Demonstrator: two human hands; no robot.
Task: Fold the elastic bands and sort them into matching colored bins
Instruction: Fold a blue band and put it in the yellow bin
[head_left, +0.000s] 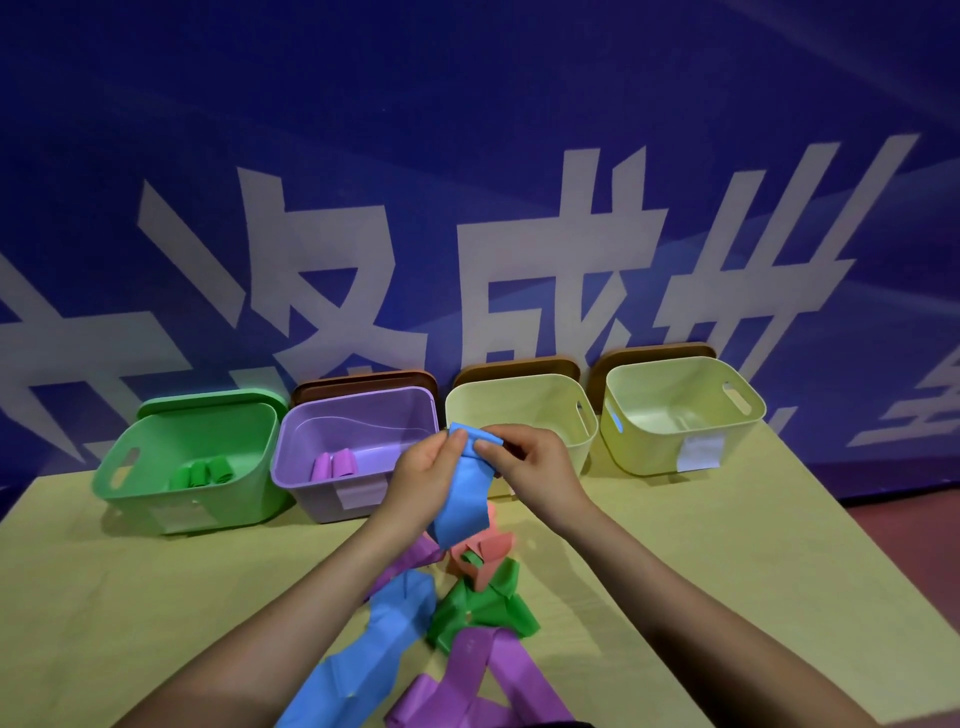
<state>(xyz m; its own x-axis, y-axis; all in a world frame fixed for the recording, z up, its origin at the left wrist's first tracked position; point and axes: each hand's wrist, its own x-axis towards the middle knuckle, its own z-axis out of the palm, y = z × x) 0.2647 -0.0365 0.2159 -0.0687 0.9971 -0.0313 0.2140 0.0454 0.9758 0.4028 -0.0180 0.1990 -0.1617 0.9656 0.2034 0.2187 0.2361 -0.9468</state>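
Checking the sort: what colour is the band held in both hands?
Blue band, clearest in the head view.

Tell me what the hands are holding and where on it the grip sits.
Both the left hand and the right hand pinch the blue band at its top end; the rest hangs down toward the pile.

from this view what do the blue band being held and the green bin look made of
Blue band: thin, matte, rubbery sheet, likely latex or similar; it drapes limp and creases between both hands. Green bin: moulded plastic, smooth with a slight sheen, rounded corners and a cut-out handle.
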